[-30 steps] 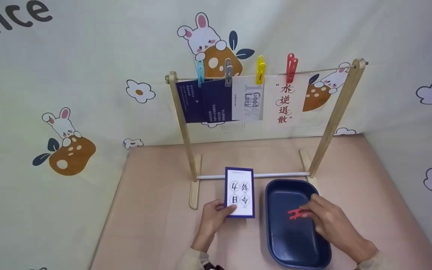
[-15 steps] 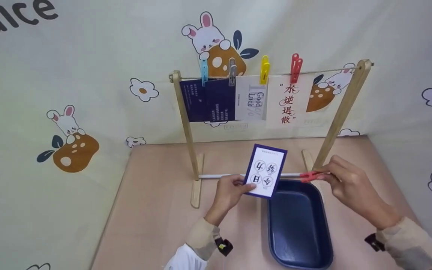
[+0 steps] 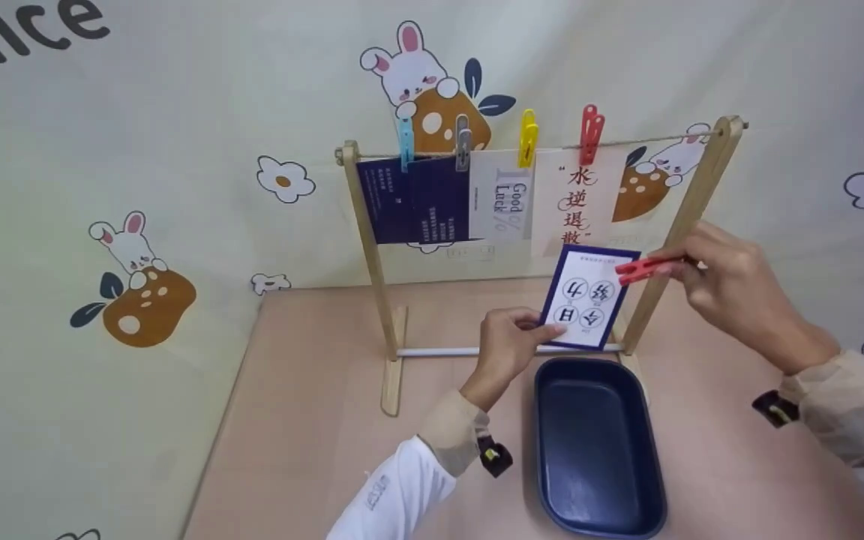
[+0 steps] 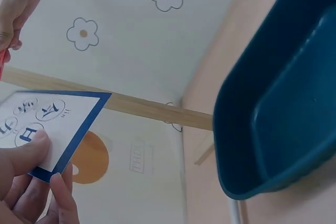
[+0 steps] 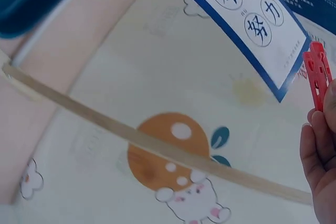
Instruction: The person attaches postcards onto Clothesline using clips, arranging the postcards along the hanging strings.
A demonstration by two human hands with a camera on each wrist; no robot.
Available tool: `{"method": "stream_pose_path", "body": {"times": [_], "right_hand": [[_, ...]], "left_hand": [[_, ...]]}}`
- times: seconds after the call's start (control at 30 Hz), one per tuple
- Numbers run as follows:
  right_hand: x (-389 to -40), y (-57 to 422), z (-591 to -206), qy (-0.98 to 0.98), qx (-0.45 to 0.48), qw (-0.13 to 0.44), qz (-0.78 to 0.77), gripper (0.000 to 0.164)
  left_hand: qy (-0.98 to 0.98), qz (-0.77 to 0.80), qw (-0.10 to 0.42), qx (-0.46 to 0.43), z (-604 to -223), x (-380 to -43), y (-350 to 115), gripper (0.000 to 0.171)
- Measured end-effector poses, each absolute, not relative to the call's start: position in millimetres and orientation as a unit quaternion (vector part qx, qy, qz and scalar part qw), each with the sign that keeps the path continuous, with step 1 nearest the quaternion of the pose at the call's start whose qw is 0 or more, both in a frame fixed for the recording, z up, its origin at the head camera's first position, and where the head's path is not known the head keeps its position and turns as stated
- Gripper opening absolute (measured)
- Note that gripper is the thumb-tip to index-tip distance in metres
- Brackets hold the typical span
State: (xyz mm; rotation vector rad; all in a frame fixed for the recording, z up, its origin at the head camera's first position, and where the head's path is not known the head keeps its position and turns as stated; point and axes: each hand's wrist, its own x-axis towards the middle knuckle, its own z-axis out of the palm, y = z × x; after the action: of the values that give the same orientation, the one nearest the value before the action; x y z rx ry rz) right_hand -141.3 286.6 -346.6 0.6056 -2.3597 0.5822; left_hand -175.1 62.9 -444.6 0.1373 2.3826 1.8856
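Observation:
My left hand [image 3: 511, 341] pinches a blue-bordered white card [image 3: 597, 262] by its lower left corner, thumb on the printed face. In the left wrist view the same card [image 4: 73, 111] tilts away from the fingers. A red clothespin [image 3: 638, 268] is held between thumb and fingers of my right hand [image 3: 736, 289], its tip by the card's upper right corner. Whether the clothespin touches the card I cannot tell. In the right wrist view the clothespin [image 5: 318, 74] points upward near the card's corner. Both hands are in front of the wooden rack's right post [image 3: 676, 232].
A cord [image 3: 649, 140] spans the wooden rack. Several cards hang from it under blue, grey, yellow and red clothespins [image 3: 591, 135]. A dark blue tray [image 3: 601, 450] sits on the table below the hands, in front of the rack's white lower bar [image 3: 439, 351].
Both hands have risen from the tray area toward the rack's right side. The card has moved up and right, and the red clothespin has come up out of the tray to the card's upper corner.

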Motion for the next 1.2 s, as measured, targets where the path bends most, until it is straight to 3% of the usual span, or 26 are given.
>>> {"method": "stream_pose_path", "body": {"times": [0.43,0.8,1.03,1.2], "right_hand": [[-166,288,-292,-0.904,0.213,0.316,0.193,0.015],[-180,298,-235,-0.932,0.16,0.293,0.14,0.017],[-187,305,-223,-0.93,0.156,0.304,0.134,0.016],[-192,309,-212,-0.946,0.135,0.267,0.124,0.017]], "left_hand": [[0.758,0.647,0.076,-0.037,-410,-195,105,0.022],[0.73,0.678,0.078,-0.042,-384,-210,123,0.02],[0.724,0.684,0.081,-0.046,-378,-214,129,0.021],[0.724,0.683,0.085,-0.05,-375,-218,135,0.023]]}}
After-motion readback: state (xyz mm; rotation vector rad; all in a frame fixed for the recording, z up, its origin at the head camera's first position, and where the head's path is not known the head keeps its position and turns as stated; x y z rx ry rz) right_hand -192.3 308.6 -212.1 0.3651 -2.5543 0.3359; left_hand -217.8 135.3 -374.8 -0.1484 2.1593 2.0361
